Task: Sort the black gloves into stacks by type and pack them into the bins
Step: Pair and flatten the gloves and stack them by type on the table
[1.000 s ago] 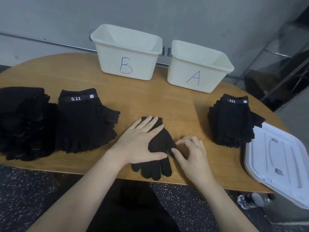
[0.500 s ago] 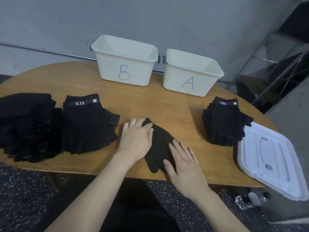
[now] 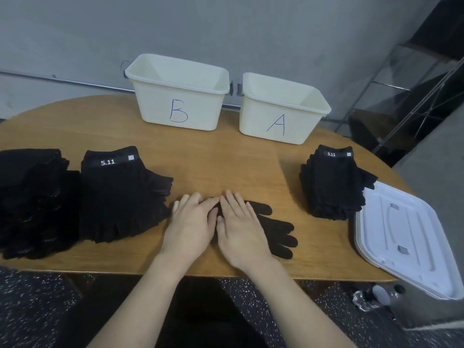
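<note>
the full-finger glove point(image 3: 273, 232) now points right; left hand point(image 3: 190, 222) and right hand point(image 3: 241, 229) press it with flat, released fingers. bin b point(image 3: 178, 106) and bin a point(image 3: 281, 119) look empty.

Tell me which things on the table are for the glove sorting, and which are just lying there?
For the job:
- glove under both hands
- left hand and right hand
- big 5.11 stack
- small 5.11 stack
- far-left pile
- bin B
- bin A

Just lying about:
- white lid
</note>
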A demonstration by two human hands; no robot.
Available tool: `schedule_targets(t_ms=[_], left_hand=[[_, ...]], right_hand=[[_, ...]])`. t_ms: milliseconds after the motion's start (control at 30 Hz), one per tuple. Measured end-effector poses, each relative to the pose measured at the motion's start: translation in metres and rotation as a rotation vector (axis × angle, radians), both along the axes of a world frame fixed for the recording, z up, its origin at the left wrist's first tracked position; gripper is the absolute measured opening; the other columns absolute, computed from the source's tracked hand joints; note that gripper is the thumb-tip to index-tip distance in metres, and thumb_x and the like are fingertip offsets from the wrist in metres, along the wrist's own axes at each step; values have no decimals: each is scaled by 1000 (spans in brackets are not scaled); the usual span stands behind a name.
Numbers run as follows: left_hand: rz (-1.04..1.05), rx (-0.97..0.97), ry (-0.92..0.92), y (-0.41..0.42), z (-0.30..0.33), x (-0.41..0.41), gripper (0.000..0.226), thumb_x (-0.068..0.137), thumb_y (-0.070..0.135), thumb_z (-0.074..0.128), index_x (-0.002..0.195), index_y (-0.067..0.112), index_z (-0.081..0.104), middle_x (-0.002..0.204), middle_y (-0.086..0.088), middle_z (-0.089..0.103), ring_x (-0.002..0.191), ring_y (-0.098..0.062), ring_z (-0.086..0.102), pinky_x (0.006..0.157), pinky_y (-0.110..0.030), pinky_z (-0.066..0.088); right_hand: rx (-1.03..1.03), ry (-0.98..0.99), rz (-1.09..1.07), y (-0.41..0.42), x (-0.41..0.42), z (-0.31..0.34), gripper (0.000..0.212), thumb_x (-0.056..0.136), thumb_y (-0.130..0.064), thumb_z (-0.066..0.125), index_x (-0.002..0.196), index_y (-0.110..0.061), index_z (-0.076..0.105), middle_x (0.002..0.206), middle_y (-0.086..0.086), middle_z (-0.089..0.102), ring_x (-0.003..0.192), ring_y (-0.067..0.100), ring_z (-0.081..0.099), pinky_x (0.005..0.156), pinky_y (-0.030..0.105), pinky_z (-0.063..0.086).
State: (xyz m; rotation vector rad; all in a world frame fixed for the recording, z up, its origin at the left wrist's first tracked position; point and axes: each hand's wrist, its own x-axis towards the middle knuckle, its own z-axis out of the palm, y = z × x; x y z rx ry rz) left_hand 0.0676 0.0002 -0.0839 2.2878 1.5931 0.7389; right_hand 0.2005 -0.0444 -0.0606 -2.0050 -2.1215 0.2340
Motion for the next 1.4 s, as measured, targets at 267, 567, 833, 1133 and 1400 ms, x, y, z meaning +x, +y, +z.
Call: schedule_targets(t_ms=[267, 567, 833, 1133, 1400], left_hand=[[25, 22, 59, 2, -3, -1, 41, 105, 37, 47, 143, 32, 61, 87, 10, 42, 89, -13, 39, 91, -39, 44], [2, 19, 42, 4, -3, -2, 41, 105, 38, 49, 142, 30, 61, 93, 8, 52, 92, -15, 44, 95, -43, 46], [70, -67, -6, 4, 2, 0, 45, 102, 50, 50, 134, 20, 59, 103, 5, 58, 105, -22, 54, 100, -44, 43], [132, -193, -58, 5, 12, 5, 31, 93, 51, 68, 108, 24, 68, 102, 10, 57, 108, -19, 55, 99, -38, 35], [171, -270, -481, -14, 22, 21, 46, 89, 34, 79, 127, 28, 54, 102, 7, 71, 98, -14, 65, 84, -30, 50]], right_hand=[[-70, -68, -70, -11, 34, -13, 63, 109, -51, 9, 164, -22, -3, 171, -6, -10, 156, 8, -16, 127, 32, -11], [-88, -99, -178, -57, 101, -15, 62, 108, -54, 2, 162, -25, -8, 170, -12, -14, 152, 1, -22, 123, 26, -17], [-60, -69, -191, -61, 100, -15, 77, 100, -67, -3, 163, -24, -5, 168, -13, -14, 152, 0, -23, 127, 32, -11], [-72, -123, -171, -62, 99, -16, 80, 96, -74, -3, 163, -29, -7, 168, -12, -19, 152, 4, -27, 128, 38, -9], [-84, -126, -202, -58, 93, -19, 81, 96, -74, -3, 163, -27, -9, 169, -8, -17, 153, 8, -24, 127, 40, -12]])
